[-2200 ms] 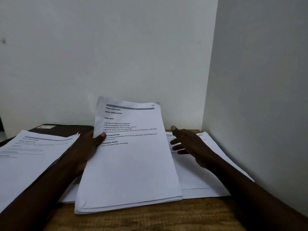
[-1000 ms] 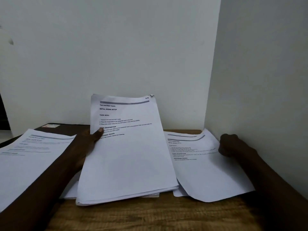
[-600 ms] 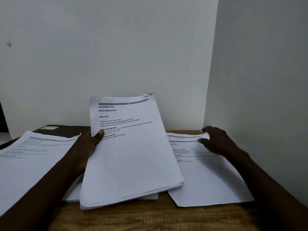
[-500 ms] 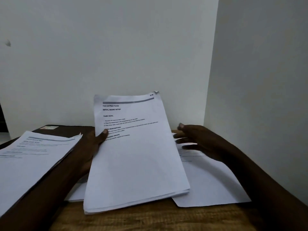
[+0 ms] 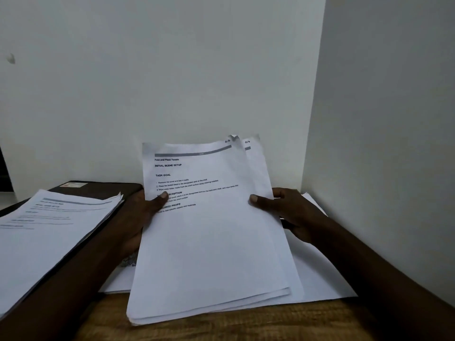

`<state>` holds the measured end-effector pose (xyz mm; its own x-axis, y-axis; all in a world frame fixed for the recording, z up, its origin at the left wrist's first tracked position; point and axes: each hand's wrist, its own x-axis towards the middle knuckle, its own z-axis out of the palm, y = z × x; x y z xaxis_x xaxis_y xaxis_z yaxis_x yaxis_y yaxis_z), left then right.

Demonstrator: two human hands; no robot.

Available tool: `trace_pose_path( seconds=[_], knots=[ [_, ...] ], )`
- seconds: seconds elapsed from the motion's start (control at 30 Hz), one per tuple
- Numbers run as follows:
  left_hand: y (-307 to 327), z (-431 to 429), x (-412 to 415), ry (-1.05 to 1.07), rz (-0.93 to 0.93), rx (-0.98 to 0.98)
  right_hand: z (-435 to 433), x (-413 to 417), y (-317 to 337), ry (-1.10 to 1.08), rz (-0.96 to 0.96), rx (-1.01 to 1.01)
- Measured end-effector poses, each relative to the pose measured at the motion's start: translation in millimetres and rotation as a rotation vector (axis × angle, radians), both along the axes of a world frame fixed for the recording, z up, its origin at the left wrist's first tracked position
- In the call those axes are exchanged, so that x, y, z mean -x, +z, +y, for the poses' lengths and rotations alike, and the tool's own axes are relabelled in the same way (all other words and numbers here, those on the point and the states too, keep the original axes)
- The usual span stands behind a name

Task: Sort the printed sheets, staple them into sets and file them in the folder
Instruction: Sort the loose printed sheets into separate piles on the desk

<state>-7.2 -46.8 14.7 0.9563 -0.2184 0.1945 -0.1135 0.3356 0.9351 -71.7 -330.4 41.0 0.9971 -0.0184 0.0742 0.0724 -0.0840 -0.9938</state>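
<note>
Since half a second ago the right hand [image 5: 293, 212] has left its hover over the paper on the table and is now pinching the right edge of the stack of printed sheets [image 5: 209, 254], thumb on top and fingers curled behind. The left hand [image 5: 138, 217] is gripping the left edge the same way, thumb lying across the print. Tilted up in the middle of the frame, the stack is showing white paper with a grey bar at the head and black headings, "Fold and Place Towels" among them. Its top sheet [image 5: 197, 168] is carrying a handwritten 63, and a second sheet [image 5: 254, 153], marked 64, is peeking out at the upper right. Counting: two hands, one held stack, one pile of sheets [image 5: 49, 230] lying at the left of the frame on one dark folder [image 5: 105, 189], and loose sheets [image 5: 320, 274] lying flat at the lower right. The stack's lower edge is hanging over the wooden table [image 5: 221, 328]; whether it is touching I cannot tell. A bare strip of wood is running along the bottom of the frame. The side wall [image 5: 381, 143] is standing just beside the right hand, meeting the back wall [image 5: 147, 70] behind the stack.
</note>
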Motion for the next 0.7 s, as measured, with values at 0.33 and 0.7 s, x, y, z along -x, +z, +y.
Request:
trace_pose_path(
  seconds=[0.33, 0.7],
  knots=[
    [-2.5, 1.8, -3.8, -0.002, 0.010, 0.013, -4.1, -7.9, -7.7, -0.031, 0.002, 0.070],
    [-0.2, 2.6, -0.8, -0.056, 0.011, 0.050, 4.7, -13.3, -10.4, -0.169, -0.280, 0.178]
  ],
)
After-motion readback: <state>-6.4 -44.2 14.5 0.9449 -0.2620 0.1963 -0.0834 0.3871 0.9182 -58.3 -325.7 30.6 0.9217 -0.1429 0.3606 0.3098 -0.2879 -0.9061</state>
